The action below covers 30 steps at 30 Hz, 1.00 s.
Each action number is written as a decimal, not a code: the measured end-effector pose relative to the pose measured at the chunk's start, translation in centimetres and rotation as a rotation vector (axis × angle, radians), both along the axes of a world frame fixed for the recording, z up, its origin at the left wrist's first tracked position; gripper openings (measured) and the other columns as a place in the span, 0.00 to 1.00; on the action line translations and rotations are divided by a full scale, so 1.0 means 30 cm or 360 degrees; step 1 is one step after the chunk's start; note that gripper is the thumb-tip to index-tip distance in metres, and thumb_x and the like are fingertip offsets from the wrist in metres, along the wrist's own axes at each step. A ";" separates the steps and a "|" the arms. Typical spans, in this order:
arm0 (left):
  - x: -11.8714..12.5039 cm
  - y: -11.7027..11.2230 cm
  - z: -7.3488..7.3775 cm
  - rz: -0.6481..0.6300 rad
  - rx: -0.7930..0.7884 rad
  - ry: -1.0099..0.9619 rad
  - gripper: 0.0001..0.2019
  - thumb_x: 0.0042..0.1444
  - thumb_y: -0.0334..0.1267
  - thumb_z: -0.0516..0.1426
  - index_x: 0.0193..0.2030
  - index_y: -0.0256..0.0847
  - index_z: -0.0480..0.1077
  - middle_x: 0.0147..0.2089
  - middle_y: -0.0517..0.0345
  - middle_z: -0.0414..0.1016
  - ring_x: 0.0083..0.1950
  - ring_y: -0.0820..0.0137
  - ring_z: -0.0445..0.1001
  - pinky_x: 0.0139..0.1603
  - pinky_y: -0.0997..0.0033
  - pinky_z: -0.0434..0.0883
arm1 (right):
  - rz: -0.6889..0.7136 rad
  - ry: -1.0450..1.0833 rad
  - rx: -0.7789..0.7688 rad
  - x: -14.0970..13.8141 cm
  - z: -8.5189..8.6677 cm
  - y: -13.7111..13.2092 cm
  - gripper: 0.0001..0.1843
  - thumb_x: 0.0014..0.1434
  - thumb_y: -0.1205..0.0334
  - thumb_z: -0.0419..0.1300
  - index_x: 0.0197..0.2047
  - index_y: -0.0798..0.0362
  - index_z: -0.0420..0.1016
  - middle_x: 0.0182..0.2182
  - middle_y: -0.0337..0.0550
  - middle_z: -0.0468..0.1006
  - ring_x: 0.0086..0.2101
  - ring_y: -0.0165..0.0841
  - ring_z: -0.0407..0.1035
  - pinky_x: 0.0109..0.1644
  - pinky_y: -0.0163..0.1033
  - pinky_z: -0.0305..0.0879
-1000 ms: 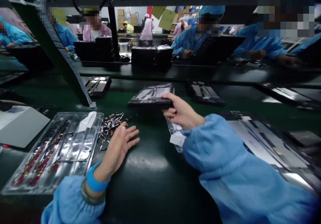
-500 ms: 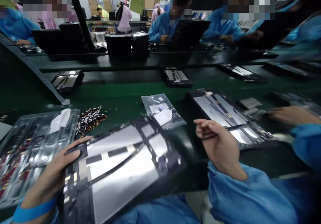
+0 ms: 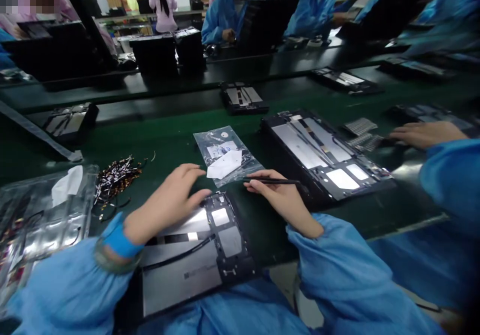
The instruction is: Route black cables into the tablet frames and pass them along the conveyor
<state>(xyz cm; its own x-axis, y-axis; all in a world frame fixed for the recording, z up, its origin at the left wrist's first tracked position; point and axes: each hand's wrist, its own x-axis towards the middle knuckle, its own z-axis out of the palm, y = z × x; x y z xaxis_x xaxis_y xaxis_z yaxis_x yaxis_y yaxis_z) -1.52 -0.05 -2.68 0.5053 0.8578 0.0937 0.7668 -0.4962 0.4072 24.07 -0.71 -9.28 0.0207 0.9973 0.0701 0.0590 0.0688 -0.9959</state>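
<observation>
My left hand (image 3: 168, 202) is open, thumb and fingers apart, over the upper edge of a tablet-like device chassis (image 3: 180, 287) with silver panels and a black cable. The chassis lies at the table's front edge, partly under my left arm. In my right hand (image 3: 287, 202) are black tweezers (image 3: 272, 180), their tips pointing left at a clear plastic bag (image 3: 208, 142). A white piece of paper (image 3: 225, 165) lies on or in the bag; which one I cannot tell. Both hands are close to the bag.
Stacked chassis (image 3: 296, 145) sit right of the bag. Beyond them is a co-worker's hand (image 3: 427, 134). At left are a pile of small cables (image 3: 116, 180) and a clear plastic tray (image 3: 41, 225). More chassis (image 3: 243, 97) lie farther back, where people in blue work.
My left hand has let go of the chassis, which now lies lower, and moved right and up toward the bag. My right hand has moved left to the bag's lower edge. The view has shifted.
</observation>
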 end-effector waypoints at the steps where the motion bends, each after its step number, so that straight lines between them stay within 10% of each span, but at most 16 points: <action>1: 0.059 0.034 -0.010 -0.0093 -0.0017 0.0046 0.20 0.61 0.47 0.53 0.54 0.35 0.65 0.58 0.44 0.64 0.60 0.60 0.65 0.61 0.58 0.64 | 0.0003 -0.0022 0.0022 -0.004 -0.009 0.008 0.18 0.50 0.46 0.66 0.37 0.52 0.73 0.32 0.43 0.78 0.35 0.38 0.77 0.41 0.46 0.76; 7: 0.240 0.156 -0.090 -0.0166 0.0017 0.0336 0.09 0.60 0.36 0.55 0.43 0.32 0.67 0.47 0.44 0.70 0.50 0.59 0.69 0.52 0.59 0.69 | -0.0094 -0.0243 0.0217 -0.022 -0.045 0.053 0.15 0.51 0.49 0.65 0.35 0.51 0.74 0.34 0.43 0.77 0.36 0.38 0.74 0.46 0.48 0.71; 30: 0.226 0.161 -0.089 -0.0078 -0.0152 0.0101 0.08 0.62 0.33 0.50 0.44 0.31 0.67 0.45 0.45 0.71 0.48 0.61 0.71 0.50 0.61 0.69 | -0.0107 -0.0281 0.0155 -0.046 -0.017 0.075 0.11 0.52 0.52 0.64 0.32 0.51 0.76 0.33 0.41 0.78 0.37 0.36 0.74 0.46 0.44 0.69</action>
